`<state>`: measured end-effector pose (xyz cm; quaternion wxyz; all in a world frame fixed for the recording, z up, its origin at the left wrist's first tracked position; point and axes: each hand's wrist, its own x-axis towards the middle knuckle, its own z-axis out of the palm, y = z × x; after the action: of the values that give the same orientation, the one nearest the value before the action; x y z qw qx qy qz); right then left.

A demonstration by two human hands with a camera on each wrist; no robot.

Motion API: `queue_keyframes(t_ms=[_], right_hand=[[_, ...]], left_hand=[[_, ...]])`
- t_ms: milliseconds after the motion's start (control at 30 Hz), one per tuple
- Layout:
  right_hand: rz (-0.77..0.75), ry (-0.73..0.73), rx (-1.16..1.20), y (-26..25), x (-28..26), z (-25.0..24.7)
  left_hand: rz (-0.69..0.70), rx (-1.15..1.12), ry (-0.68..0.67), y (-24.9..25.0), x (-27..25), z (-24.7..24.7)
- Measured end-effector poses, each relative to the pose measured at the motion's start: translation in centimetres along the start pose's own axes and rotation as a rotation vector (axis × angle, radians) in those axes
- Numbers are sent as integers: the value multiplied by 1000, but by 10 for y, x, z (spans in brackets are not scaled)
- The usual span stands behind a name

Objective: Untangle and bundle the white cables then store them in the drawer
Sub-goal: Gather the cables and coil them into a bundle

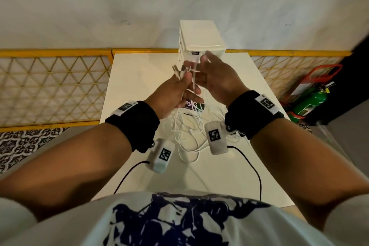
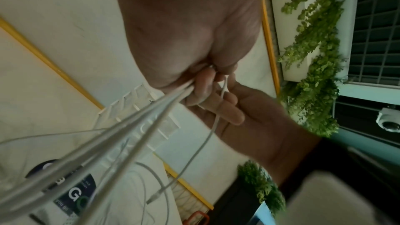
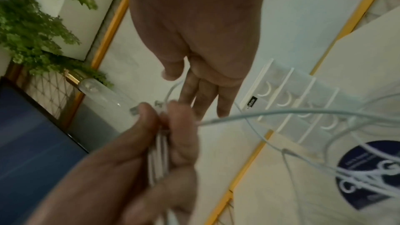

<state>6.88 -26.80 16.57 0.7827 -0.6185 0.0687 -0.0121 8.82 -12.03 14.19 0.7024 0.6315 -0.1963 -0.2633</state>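
Note:
Both hands are raised over the white table. My left hand pinches several white cables just below their plugs, which stick up past the fingers. The rest of the cables hang down into a loose tangle on the table. My right hand faces the left one with fingers almost straight; in the right wrist view its thumb presses one thin cable against the fingers. That cable's free plug dangles. The white drawer unit stands shut at the table's far edge.
A dark round printed card lies under the tangle. Yellow lattice railing runs behind the table. A green fire extinguisher stands on the floor at right. Black leads from the wrist cameras trail across the near table.

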Motion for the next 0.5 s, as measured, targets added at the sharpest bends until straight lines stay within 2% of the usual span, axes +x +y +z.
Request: queue_keyframes(t_ms=[100,167,200,267,367,500], right_hand=[[98,-141,-150,17,-14,-5],[94,-204,-449,30,-27,-8],[84,-212,-605,35,-32,-10],[96,-155,-750,46,-39,-22],[107,-58,-673,59,-42,-43],[54,77,-318,54,-44,-43]], left_hand=[[16,-86,106,9,0,-11],[30,-138,170,14,-1,-22],[44,-163,196,15,-1,-28],[78,-201,243,17,-2,-42],[99,-211,260,16,-5,-55],[48,-94,265,5,-8,-63]])
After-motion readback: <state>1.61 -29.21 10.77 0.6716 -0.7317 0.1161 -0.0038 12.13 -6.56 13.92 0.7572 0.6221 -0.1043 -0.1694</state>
